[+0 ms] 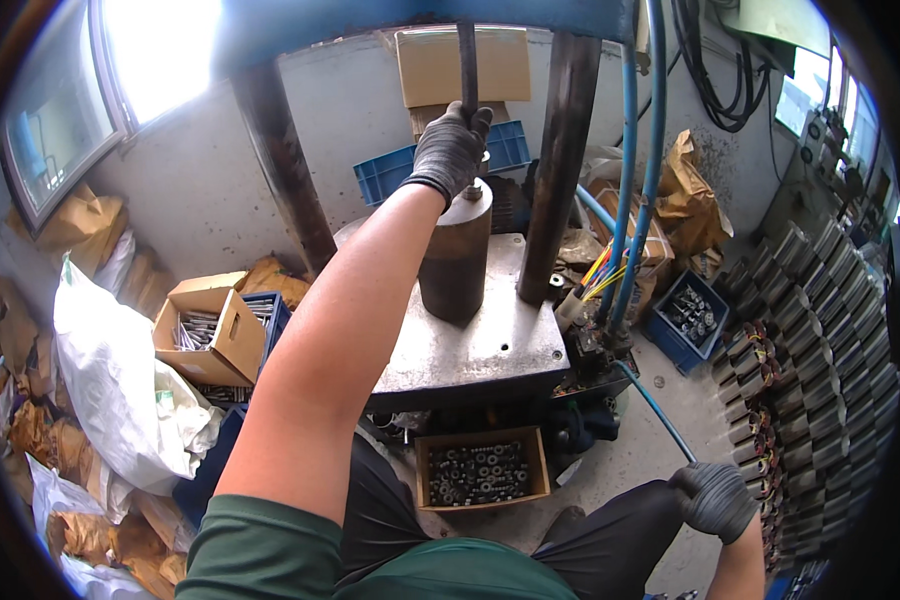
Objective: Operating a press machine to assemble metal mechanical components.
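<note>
My left hand [448, 150], in a dark grey work glove, reaches up and is closed around the lower end of a dark vertical rod [467, 65] hanging from the blue press beam [420, 22]. Just below it, a thick metal cylinder [453, 268] stands upright on the press's steel plate [420, 350]. A short shaft with a nut [474, 190] pokes out of the cylinder's top, partly hidden by my hand. At the lower right, my gloved right hand [718, 500] grips the end of a blue-green lever [658, 413] that runs to the pump by the press.
Two dark steel columns [562, 165] flank the plate, with blue hoses [642, 180] at the right. A box of nuts and washers [482, 470] lies below. Stacked metal cylinders [820, 350] line the right; a carton of metal rods [208, 330] and white sacks [120, 370] crowd the left.
</note>
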Tool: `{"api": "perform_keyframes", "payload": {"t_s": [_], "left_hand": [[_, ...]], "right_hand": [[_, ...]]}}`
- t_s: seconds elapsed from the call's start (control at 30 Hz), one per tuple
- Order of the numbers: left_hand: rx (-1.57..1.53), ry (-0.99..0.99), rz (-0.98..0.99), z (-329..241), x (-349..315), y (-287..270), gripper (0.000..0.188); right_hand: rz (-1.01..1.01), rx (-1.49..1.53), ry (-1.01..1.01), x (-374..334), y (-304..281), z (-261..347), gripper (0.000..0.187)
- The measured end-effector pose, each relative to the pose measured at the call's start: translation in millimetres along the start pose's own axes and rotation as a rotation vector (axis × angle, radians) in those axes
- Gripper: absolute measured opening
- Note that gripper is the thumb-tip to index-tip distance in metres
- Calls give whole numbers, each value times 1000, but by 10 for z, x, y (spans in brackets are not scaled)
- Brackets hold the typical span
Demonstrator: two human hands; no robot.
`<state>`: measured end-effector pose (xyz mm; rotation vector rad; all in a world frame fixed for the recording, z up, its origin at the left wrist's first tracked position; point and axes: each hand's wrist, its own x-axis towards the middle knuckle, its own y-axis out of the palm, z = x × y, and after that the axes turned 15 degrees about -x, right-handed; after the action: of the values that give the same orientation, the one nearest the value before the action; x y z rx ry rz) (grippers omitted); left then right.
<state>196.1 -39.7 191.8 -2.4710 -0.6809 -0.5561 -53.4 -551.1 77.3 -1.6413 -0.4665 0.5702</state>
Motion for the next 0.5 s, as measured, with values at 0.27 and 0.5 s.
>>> {"api": "perform_keyframes", "payload": {"t_s": [0.27, 0.5], "left_hand": [[54, 76, -61, 36, -16, 69, 44], [24, 24, -51, -7, -61, 83, 43]], "right_hand": [[-414, 55, 201, 420, -539, 67, 24], [-1013, 191, 158, 1586, -1063, -610, 60]]}}
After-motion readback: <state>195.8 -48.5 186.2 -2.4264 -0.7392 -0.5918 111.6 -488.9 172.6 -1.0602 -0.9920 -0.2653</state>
